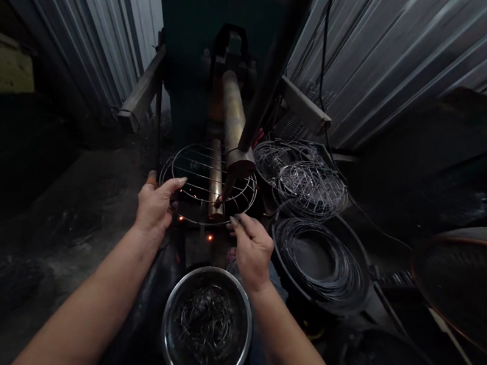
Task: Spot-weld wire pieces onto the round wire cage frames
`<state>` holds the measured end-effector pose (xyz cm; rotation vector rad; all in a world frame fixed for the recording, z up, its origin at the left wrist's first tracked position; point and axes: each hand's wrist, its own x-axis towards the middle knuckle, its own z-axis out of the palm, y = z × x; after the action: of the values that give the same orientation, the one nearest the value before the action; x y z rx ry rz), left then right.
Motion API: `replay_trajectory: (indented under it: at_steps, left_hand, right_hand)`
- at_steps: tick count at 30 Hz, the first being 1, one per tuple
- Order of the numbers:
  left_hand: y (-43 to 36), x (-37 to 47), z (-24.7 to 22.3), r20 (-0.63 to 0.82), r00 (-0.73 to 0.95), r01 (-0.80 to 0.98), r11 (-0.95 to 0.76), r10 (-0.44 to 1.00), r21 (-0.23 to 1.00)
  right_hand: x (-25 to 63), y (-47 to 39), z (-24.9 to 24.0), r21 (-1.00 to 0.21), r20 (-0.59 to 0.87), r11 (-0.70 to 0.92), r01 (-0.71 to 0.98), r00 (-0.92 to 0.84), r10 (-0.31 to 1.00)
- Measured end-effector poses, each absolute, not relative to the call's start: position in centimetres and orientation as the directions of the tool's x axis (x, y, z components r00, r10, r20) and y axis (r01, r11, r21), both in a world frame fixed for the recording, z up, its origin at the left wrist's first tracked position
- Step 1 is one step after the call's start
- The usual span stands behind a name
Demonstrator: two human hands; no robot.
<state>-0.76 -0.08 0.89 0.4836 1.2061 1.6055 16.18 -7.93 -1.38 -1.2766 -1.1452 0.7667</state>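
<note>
A round wire rack [186, 193] with parallel crossbars lies between the copper-coloured arms of a spot welder [235, 116]. The welder's upper electrode comes down near the rack's right part, above the lower arm [215, 178]. My left hand [154, 202] grips the rack's left rim, thumb on top. With fingers pinched together, my right hand [252, 242] is at the rack's front right rim; what lies in its fingertips is too small to make out. Orange sparks [209, 237] glow below the rack. Under my hands a metal bowl [165, 324] holds short bent wire pieces [207, 322].
Finished-looking wire racks [312, 187] are piled at the right. Nearer stands a dark tub [361, 300] with wire rings [323, 263] in it. A dark upright bar [279, 58] rises beside the welder. Corrugated metal sheets [96, 5] flank both sides, and a cable [324, 47] hangs at right.
</note>
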Motion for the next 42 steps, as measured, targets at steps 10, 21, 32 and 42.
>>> replay_trajectory:
  at_steps: [10, 21, 32, 42]
  left_hand:
    - [-0.1, -1.4, 1.1, -0.263, -0.420, -0.520, 0.007, 0.869, 0.854]
    - [-2.7, 0.2, 1.0, -0.147, -0.458, -0.506, -0.121, 0.877, 0.854]
    - [-2.0, 0.2, 0.8, -0.155, -0.460, -0.534, -0.133, 0.874, 0.835]
    - [-1.3, 0.4, 0.7, -0.201, -0.433, -0.582, -0.102, 0.879, 0.807]
  right_hand:
    - [12.5, -6.8, -1.2, -0.992, 0.123, 0.115, 0.050, 0.240, 0.963]
    - [13.1, -6.5, -0.4, -1.000, 0.007, 0.006, 0.003, 0.253, 0.968]
    - [13.4, -7.0, -2.7, -0.987, 0.159, 0.162, 0.023, 0.352, 0.922]
    - [13.5, -6.3, -3.1, -0.968, 0.248, 0.213, 0.135, 0.355, 0.901]
